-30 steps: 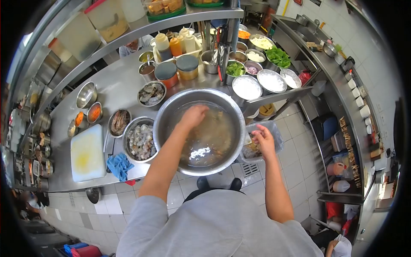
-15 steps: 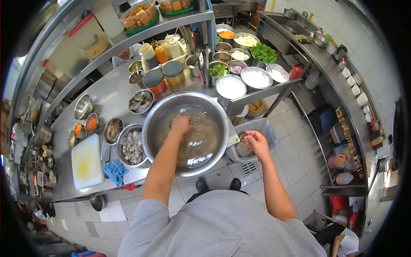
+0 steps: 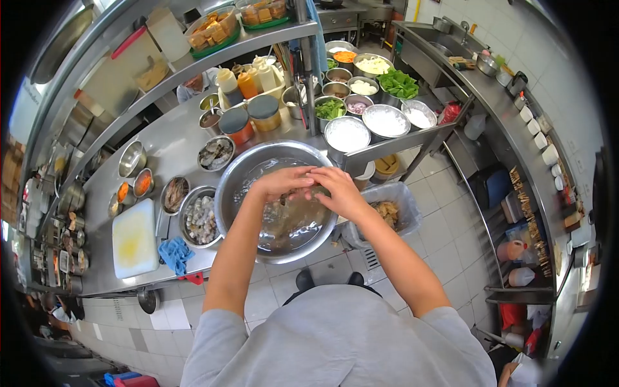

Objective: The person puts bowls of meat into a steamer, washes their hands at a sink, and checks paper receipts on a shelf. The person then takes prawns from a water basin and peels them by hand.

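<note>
A big metal basin (image 3: 335, 222) of cloudy water stands at the counter's edge. My left hand (image 3: 284, 182) and my right hand (image 3: 338, 190) meet over it, fingertips together and closed around a brownish shrimp that they mostly hide. Left of the basin, a metal bowl (image 3: 200, 216) holds greyish peeled shrimp. Darker shrimp lie in a smaller bowl (image 3: 216, 153) behind it, and more fill another bowl (image 3: 174, 195) farther left. Below my right forearm, a bin (image 3: 409, 209) with a clear plastic liner contains brownish shells.
At left lie a stained white cutting board (image 3: 134, 238) and a blue cloth (image 3: 175, 255). Sauce bottles (image 3: 247, 84) and lidded tubs (image 3: 236, 124) stand behind the basin. Several pots of ingredients (image 3: 385, 120) line the back right. A metal shelf (image 3: 258, 37) crosses overhead.
My right hand has moved left from above the bin to the basin, joining my left hand. My left hand has lifted from the water, with its fingers now against the right hand's.
</note>
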Available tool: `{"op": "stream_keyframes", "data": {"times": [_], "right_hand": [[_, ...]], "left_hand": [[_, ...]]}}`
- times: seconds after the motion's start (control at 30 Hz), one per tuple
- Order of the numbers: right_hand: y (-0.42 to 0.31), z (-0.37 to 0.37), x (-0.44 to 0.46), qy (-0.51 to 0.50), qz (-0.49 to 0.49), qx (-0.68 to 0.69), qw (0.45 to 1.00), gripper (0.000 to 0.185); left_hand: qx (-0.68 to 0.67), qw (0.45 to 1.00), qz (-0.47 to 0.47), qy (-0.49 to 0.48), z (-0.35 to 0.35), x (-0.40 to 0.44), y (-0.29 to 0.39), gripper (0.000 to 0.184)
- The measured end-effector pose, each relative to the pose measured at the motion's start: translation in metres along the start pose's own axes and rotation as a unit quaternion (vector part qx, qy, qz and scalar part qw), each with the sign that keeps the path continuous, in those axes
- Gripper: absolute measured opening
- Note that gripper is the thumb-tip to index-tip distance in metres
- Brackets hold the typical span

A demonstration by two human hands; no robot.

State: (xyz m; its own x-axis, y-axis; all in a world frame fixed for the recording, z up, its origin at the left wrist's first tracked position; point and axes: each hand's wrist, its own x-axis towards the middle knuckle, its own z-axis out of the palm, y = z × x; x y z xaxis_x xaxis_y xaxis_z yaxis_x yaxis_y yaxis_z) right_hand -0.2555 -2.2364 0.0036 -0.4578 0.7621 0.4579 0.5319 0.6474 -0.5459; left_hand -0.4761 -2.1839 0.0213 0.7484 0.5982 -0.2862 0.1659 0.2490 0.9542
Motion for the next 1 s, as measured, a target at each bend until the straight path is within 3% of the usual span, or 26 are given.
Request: {"op": "stream_keyframes", "data": {"times": [0.07, 0.13, 0.17, 0.23, 0.27, 0.33, 0.37, 0.4, 0.47, 0.6, 0.63, 0.67, 0.7, 0.8, 0.87, 0.97, 1.0], "right_hand": [[0.011, -0.003, 0.001, 0.001, -0.011, -0.018, 1.0, 0.047], [0.023, -0.013, -0.003, -0.07, 0.063, 0.096, 0.991, 0.042], [0.032, -0.015, -0.009, -0.068, 0.066, 0.092, 0.991, 0.042], [0.052, -0.016, -0.023, -0.021, 0.175, 0.241, 0.954, 0.034], [0.059, -0.021, -0.028, -0.015, 0.179, 0.237, 0.955, 0.034], [0.075, -0.032, -0.038, -0.018, 0.268, 0.385, 0.883, 0.03], [0.08, -0.034, -0.04, -0.009, 0.27, 0.447, 0.853, 0.03], [0.084, -0.038, -0.045, -0.001, 0.273, 0.445, 0.853, 0.03], [0.089, -0.047, -0.054, 0.016, 0.308, 0.474, 0.825, 0.03], [0.112, -0.054, -0.064, 0.028, 0.364, 0.382, 0.849, 0.027], [0.118, -0.057, -0.067, 0.028, 0.372, 0.36, 0.855, 0.018], [0.12, -0.062, -0.068, 0.026, 0.379, 0.338, 0.861, 0.016], [0.12, -0.066, -0.07, 0.027, 0.379, 0.338, 0.861, 0.016], [0.135, -0.07, -0.079, 0.012, 0.413, 0.296, 0.861, 0.024], [0.153, -0.055, -0.086, 0.064, 0.339, 0.179, 0.921, 0.026], [0.157, -0.06, -0.092, 0.049, 0.373, 0.215, 0.901, 0.027], [0.156, -0.063, -0.091, 0.047, 0.372, 0.216, 0.902, 0.027]], "left_hand": [[-0.017, 1.0, -0.023, 0.001, 0.008, 0.009, 0.01, 0.067], [-0.034, 0.998, -0.046, 0.0, 0.013, 0.019, 0.014, 0.066], [-0.087, 0.994, -0.059, 0.0, 0.014, 0.027, 0.013, 0.063], [-0.136, 0.988, -0.072, -0.007, 0.021, 0.043, 0.015, 0.061], [-0.14, 0.989, -0.049, 0.026, 0.028, 0.051, 0.016, 0.055], [-0.14, 0.988, -0.026, 0.05, 0.036, 0.068, 0.015, 0.05], [-0.061, 0.997, 0.008, 0.05, 0.039, 0.077, 0.013, 0.043], [0.019, 0.998, 0.042, 0.049, 0.042, 0.085, 0.012, 0.038], [-0.007, 0.998, 0.048, 0.05, 0.057, 0.104, 0.009, 0.04], [0.147, 0.979, 0.079, 0.117, 0.086, 0.141, 0.002, 0.048], [0.296, 0.916, 0.199, 0.185, 0.095, 0.146, -0.001, 0.05], [0.431, 0.811, 0.311, 0.247, 0.103, 0.149, -0.003, 0.053], [0.461, 0.791, 0.314, 0.251, 0.109, 0.152, -0.003, 0.053], [0.495, 0.78, 0.264, 0.278, 0.122, 0.164, -0.015, 0.049], [0.48, 0.774, 0.292, 0.292, 0.128, 0.176, -0.025, 0.046], [0.449, 0.816, 0.225, 0.286, 0.132, 0.185, -0.03, 0.043], [0.387, 0.87, 0.165, 0.256, 0.131, 0.186, -0.026, 0.042]]}}
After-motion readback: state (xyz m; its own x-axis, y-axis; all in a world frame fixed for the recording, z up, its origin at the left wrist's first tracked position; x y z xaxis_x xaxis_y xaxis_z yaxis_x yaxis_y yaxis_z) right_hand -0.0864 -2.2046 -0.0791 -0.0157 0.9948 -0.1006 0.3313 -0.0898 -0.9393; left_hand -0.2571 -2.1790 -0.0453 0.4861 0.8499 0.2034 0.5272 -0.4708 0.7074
